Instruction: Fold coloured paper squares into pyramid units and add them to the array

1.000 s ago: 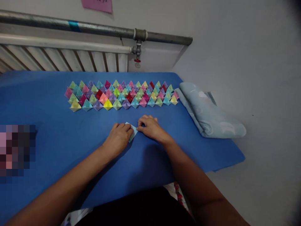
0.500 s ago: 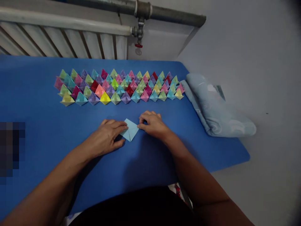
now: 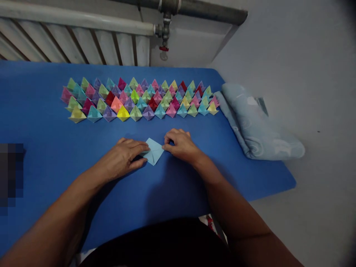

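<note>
A light blue folded square of origami paper (image 3: 154,151) lies on the blue table in front of me, turned like a diamond, with crease lines meeting near its middle. My left hand (image 3: 126,154) grips its left side, fingers on top and thumb by the lower left edge; that corner is partly hidden under the fingers. At the right corner, my right hand (image 3: 180,144) pinches the paper between thumb and forefinger, its other fingers curled.
Beyond my hands, several rows of colourful folded paper pieces (image 3: 136,113) stand packed on the blue table (image 3: 50,155). A rolled light blue cloth (image 3: 258,129) lies at the right edge. Behind the table are a white radiator (image 3: 83,44) and a pipe with a red-handled valve (image 3: 164,48).
My left thumb has drawn in closer to the fingers at the paper's left side. My right hand keeps its pinch on the right corner. The camera view has shifted slightly.
</note>
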A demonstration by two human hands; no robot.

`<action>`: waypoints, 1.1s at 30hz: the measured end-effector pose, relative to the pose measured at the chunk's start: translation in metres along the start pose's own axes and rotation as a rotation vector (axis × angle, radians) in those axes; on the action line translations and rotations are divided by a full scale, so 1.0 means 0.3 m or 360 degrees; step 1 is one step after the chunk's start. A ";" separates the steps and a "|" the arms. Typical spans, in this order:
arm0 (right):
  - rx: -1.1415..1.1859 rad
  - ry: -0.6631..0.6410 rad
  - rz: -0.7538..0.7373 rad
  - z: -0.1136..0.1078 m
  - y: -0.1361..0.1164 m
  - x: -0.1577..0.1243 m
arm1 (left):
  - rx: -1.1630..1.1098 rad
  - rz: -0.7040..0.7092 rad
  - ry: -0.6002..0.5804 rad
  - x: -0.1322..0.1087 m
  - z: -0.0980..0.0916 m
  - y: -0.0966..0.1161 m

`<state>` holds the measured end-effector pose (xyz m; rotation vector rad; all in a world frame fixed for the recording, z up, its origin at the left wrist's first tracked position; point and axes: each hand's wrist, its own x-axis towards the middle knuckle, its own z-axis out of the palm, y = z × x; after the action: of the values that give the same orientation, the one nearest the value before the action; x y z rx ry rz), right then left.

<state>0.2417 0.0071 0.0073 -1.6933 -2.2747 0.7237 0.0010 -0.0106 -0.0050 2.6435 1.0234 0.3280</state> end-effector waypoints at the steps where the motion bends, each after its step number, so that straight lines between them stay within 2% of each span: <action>1: -0.0002 0.0010 -0.0016 0.002 0.000 -0.002 | 0.0001 0.0003 0.0005 0.000 -0.001 -0.001; 4: -0.0021 0.0057 -0.0145 0.010 -0.003 -0.007 | 0.0001 0.0010 0.0003 0.001 -0.004 -0.004; 7: -0.0075 0.0085 -0.0388 0.020 -0.014 -0.011 | 0.0006 0.0038 0.0021 0.002 -0.003 -0.009; 10: -0.0100 0.0034 -0.0607 0.035 -0.025 -0.012 | 0.0016 0.0067 0.0067 0.003 0.003 -0.016; 14: -0.0042 -0.0008 -0.0763 0.064 -0.028 -0.012 | 0.0016 0.0060 0.0098 0.004 0.012 -0.023; 21: -0.0037 0.0074 -0.0654 0.101 -0.036 -0.011 | -0.0028 0.0016 0.0163 -0.001 0.022 -0.028; 33: 0.0022 0.0221 -0.0532 0.132 -0.044 -0.013 | -0.0020 -0.0125 0.0137 0.001 0.017 -0.031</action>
<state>0.2141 -0.0095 -0.0194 -1.2656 -2.3616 0.5289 -0.0031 -0.0048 -0.0130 2.5901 1.1443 0.4328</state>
